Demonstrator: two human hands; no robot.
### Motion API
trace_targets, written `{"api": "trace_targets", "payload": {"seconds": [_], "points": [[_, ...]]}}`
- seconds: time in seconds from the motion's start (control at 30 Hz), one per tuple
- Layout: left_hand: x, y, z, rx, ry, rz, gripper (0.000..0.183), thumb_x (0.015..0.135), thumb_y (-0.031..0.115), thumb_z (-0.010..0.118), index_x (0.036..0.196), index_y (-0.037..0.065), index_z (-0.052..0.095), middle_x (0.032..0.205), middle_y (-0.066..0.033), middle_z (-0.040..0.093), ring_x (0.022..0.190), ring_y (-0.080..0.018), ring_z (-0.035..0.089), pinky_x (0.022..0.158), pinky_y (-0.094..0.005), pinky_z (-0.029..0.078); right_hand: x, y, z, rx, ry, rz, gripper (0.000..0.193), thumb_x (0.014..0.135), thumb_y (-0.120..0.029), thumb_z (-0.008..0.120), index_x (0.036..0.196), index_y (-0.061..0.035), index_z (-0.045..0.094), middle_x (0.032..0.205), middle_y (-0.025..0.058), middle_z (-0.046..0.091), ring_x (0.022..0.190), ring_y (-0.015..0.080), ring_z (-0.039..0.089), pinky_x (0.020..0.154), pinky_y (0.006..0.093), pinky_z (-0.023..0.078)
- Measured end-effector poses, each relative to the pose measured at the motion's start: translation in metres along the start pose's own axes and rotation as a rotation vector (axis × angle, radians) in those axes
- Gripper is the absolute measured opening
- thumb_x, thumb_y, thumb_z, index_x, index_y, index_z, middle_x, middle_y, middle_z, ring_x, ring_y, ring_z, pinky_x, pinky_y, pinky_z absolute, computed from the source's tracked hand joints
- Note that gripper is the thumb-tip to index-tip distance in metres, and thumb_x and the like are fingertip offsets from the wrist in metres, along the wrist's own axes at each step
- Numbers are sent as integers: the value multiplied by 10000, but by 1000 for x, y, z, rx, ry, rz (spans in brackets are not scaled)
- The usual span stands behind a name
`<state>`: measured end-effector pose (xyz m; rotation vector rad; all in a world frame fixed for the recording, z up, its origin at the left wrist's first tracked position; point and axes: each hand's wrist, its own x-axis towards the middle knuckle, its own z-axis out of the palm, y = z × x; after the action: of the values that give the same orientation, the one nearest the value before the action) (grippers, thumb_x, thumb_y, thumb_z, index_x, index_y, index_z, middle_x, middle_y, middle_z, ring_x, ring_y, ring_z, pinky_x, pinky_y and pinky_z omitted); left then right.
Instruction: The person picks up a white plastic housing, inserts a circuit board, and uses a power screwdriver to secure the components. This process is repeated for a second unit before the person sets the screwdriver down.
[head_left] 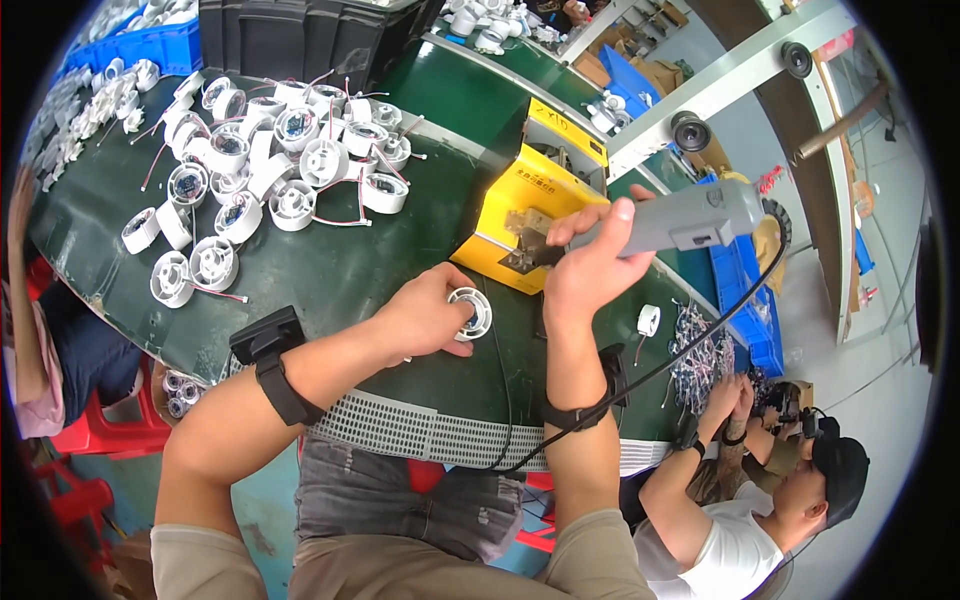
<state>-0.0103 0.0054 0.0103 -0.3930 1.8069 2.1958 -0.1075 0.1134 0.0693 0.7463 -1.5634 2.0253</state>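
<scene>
My left hand (425,312) is closed around a white round plastic housing (471,314), held just above the green table. A ring-shaped rim and some darker parts show inside the housing. My right hand (592,262) grips a grey electric screwdriver (680,222), held nearly level, with a black cable curving down from its rear end. The screwdriver's front end is at the metal outlet of a yellow screw feeder (507,210); my fingers partly hide the tip, so contact cannot be told. Both wrists carry black straps with small black devices.
Several white housings with boards and thin wires (290,150) cover the table's left part. A black crate (300,45) and blue bins (165,45) stand behind. At the right are a lone housing (648,320), a wire heap (700,350) and a co-worker (720,530); another person sits left.
</scene>
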Motion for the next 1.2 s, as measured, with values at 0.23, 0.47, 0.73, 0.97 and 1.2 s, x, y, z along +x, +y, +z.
{"api": "trace_targets", "payload": {"seconds": [0.23, 0.47, 0.73, 0.97, 1.2], "points": [[5, -2, -2, -63, -49, 9, 265, 912, 23, 523, 1172, -20, 497, 1097, -156, 580, 924, -236, 660, 700, -332, 623, -40, -27, -4, 109, -74, 149, 415, 1001, -246, 419, 1330, -15, 313, 629, 50, 439, 436, 146, 436, 418, 302, 420], [4, -2, -3, -83, -62, -1, 256, 915, 16, 517, 1169, -17, 498, 1059, -145, 574, 911, -230, 655, 701, -341, 622, -53, -26, -4, 151, -127, 195, 444, 990, -265, 460, 1330, -27, 301, 634, 59, 463, 449, 154, 475, 437, 309, 441], [4, -3, -3, -78, -70, 7, 229, 922, 19, 511, 1148, -15, 500, 1053, -142, 574, 906, -226, 651, 705, -339, 621, -58, -20, -4, 162, -149, 204, 420, 993, -251, 453, 1319, -28, 309, 634, 63, 468, 454, 155, 479, 445, 310, 447], [3, 1, -3, -69, -57, 1, 223, 923, 21, 512, 1142, -20, 500, 1035, -146, 583, 886, -221, 652, 697, -333, 619, -59, -15, -6, 139, -192, 179, 362, 986, -245, 461, 1245, -23, 341, 642, 72, 469, 456, 155, 476, 450, 311, 449], [2, 1, 0, -46, -35, 12, 252, 918, 17, 516, 1165, -28, 498, 1041, -146, 580, 899, -226, 653, 700, -335, 623, -61, -13, -9, 202, -250, 165, 341, 970, -221, 478, 1214, -22, 348, 666, 76, 475, 478, 158, 482, 465, 315, 455]]}}
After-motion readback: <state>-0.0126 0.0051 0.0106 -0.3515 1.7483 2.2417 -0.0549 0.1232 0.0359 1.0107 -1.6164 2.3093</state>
